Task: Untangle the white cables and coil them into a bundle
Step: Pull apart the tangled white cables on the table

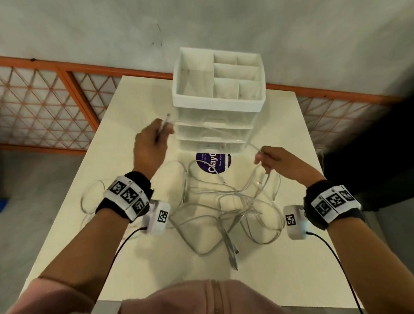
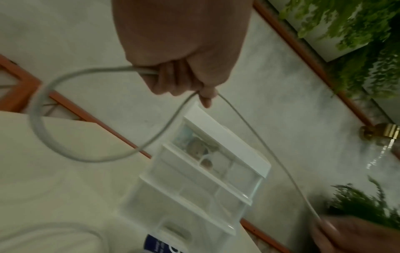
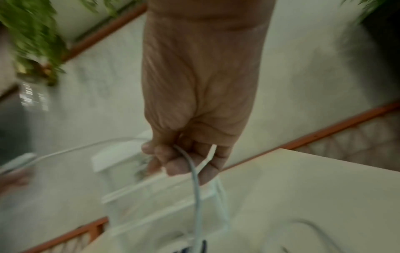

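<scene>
Left hand (image 1: 149, 145) and right hand (image 1: 277, 161) each pinch 1 thin, smooth white cable (image 1: 223, 131) (round, rubbery); below them, tangled loops (image 1: 228, 209) on the matte tabletop (image 1: 292, 260).

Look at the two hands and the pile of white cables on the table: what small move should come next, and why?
Probably lift and draw the held cable clear of the tangle. The left hand grips its plug end, the right hand pinches it further along, and the rest trails down into the knotted pile on the table, so nothing is coiled yet.
</scene>
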### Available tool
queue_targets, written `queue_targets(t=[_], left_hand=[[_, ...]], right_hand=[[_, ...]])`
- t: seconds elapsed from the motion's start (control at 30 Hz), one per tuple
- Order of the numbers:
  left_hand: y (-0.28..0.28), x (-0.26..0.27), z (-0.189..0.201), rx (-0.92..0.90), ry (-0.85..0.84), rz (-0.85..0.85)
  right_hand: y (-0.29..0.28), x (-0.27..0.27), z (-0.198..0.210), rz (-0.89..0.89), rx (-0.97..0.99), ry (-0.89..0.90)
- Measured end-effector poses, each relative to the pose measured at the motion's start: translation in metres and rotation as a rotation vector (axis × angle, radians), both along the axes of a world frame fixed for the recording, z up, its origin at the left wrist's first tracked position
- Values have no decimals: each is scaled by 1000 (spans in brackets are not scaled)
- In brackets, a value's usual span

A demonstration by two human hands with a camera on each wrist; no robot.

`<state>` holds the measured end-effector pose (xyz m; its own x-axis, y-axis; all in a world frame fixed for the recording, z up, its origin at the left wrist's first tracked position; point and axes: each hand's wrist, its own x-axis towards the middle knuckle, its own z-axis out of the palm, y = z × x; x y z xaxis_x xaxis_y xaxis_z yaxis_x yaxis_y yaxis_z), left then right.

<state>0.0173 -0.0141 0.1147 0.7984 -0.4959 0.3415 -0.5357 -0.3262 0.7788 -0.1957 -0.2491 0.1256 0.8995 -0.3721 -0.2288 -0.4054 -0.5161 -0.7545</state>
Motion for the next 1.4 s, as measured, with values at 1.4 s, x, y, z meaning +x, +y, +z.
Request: queue_targets(t=[1.4], left_hand=[[30, -16, 5, 100, -237, 69]], right_hand=[[18, 7, 112, -202, -209, -840]])
